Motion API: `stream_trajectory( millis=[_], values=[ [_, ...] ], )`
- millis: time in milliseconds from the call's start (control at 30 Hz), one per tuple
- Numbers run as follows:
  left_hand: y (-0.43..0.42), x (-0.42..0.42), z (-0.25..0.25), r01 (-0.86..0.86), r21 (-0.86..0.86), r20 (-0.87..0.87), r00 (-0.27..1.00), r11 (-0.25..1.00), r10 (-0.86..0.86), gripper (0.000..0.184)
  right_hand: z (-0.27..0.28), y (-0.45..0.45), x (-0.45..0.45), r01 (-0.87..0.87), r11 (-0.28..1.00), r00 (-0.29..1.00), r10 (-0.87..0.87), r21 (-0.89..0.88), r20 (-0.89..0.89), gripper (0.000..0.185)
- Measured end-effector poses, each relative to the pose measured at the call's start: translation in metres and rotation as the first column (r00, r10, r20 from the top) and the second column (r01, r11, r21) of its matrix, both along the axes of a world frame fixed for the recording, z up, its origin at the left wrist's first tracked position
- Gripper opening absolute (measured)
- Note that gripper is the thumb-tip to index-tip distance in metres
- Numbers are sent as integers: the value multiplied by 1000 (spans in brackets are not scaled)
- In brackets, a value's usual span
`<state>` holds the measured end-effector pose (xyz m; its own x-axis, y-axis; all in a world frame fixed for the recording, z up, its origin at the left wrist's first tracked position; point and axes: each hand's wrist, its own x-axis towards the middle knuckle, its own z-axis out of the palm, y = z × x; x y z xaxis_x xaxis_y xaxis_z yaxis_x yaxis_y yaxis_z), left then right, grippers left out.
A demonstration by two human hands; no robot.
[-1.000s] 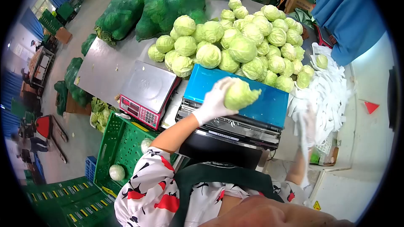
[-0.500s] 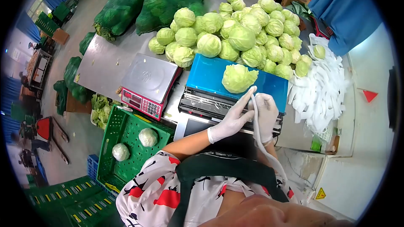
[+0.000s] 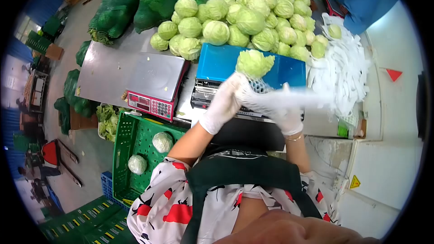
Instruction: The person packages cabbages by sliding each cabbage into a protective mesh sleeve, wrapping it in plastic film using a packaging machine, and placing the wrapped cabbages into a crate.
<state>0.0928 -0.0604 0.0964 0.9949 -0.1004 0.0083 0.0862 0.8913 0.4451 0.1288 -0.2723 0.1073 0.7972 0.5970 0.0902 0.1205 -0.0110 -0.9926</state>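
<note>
A white foam net sleeve [image 3: 262,98] is stretched wide between my two gloved hands, its mesh spread on the left and its tail blurred to the right. My left hand [image 3: 226,101] grips the sleeve's left edge, close below a pale green cabbage [image 3: 254,64]. That cabbage sits on the blue top of a wrapping machine [image 3: 217,61]. My right hand [image 3: 287,114] is closed on the other side of the sleeve; its fingers are partly hidden by the blurred mesh. I cannot tell whether the sleeve touches the cabbage.
Behind the machine is a big cabbage pile [image 3: 248,20]; white net sleeves [image 3: 341,72] lie heaped at right. A scale [image 3: 156,81] stands left, above a green crate [image 3: 149,167] with two wrapped cabbages. Green mesh sacks [image 3: 113,9] lie at the back left.
The net sleeve, a narrow strip held with hands close together, is now pulled open between them. My hands have moved apart. The whole view has shifted a little.
</note>
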Motion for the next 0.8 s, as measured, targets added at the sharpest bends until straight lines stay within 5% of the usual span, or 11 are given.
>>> stream_trajectory(
  millis=[33,67,100,167,233,300,467,533,633,733,800],
  values=[
    [10,-1,0,73,-72,19,997,995,-71,36,-3,-4,2,-114,956,876,225,-270,427,29],
    [16,-1,-9,113,-48,-45,992,992,-115,37,-17,-1,-4,-405,910,871,415,93,-264,28],
    [21,-1,-33,259,-186,24,966,948,-259,36,-22,-4,-8,-450,875,809,483,178,-334,28],
    [3,-25,-4,373,78,-397,862,925,-314,33,-2,-10,1,-324,934,904,353,150,-241,28],
    [-1,-34,-21,554,692,-188,758,463,-625,37,-15,-27,20,-26,980,954,83,197,-288,29],
    [1,-38,-41,569,599,-162,775,563,-611,37,0,-25,18,214,846,869,63,488,-491,35],
    [43,-25,-50,187,324,-71,982,927,-173,46,-75,-54,-6,426,852,697,-95,305,-710,27],
    [44,-22,-24,147,97,-76,987,984,-140,41,-69,-48,16,207,969,913,-241,-135,-328,23],
    [48,6,-61,45,823,-72,997,567,25,33,-104,-34,64,620,738,785,-591,-267,188,32],
    [39,65,-75,-365,813,99,855,454,510,32,-120,0,122,776,628,619,-743,-52,254,37],
    [42,96,-76,-278,895,75,865,349,497,39,-94,23,136,685,705,675,-709,-184,-206,56]
  ],
)
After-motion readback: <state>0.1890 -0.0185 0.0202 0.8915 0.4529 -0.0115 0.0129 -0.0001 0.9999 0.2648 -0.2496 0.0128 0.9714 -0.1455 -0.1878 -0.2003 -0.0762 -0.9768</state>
